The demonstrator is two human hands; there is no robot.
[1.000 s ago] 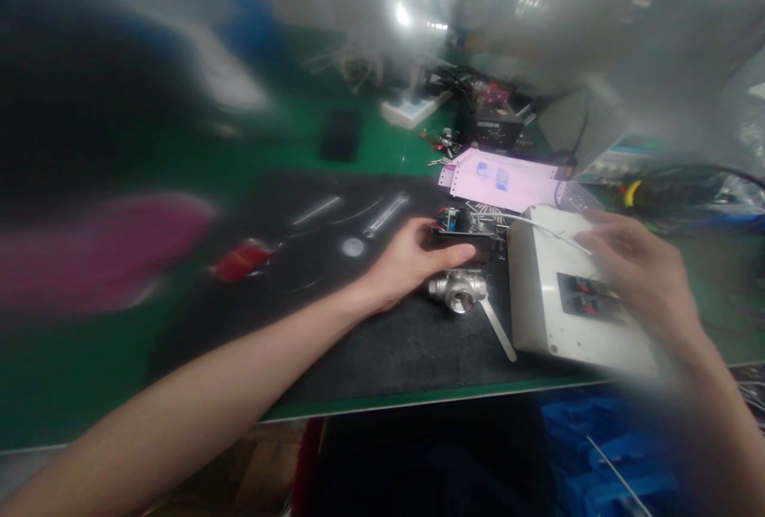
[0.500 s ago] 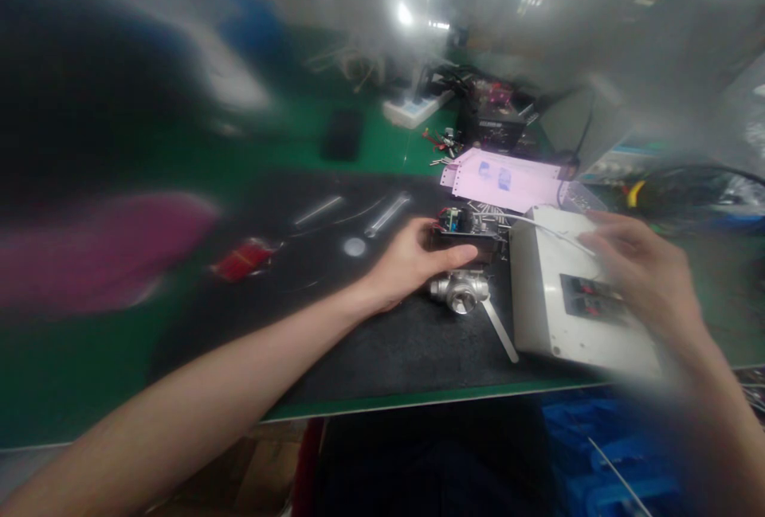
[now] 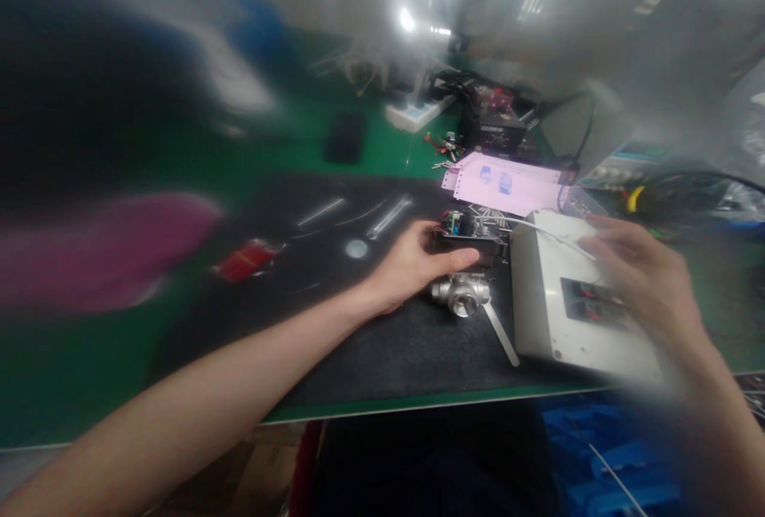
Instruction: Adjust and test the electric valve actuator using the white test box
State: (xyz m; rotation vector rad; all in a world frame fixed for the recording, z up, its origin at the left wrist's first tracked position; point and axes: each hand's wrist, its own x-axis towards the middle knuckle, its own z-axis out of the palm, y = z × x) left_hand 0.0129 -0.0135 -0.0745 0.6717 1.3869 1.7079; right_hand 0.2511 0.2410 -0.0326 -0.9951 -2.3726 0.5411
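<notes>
Forearm [image 3: 239,374] slanting in, the left hand [image 3: 409,266] grips the black housing [image 3: 487,252] above the metal valve [image 3: 462,295], thumb across the near side. The right hand [image 3: 654,274] bends over the white box [image 3: 531,302], by the white cable [image 3: 553,233]; whether it pinches that, I cannot tell.

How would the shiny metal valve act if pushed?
The valve looks like chunky metal, so probably heavy for its size. Its shine suggests it might feel slippery. Its stubby ends stick out, so it probably wouldn't roll easily.
</notes>
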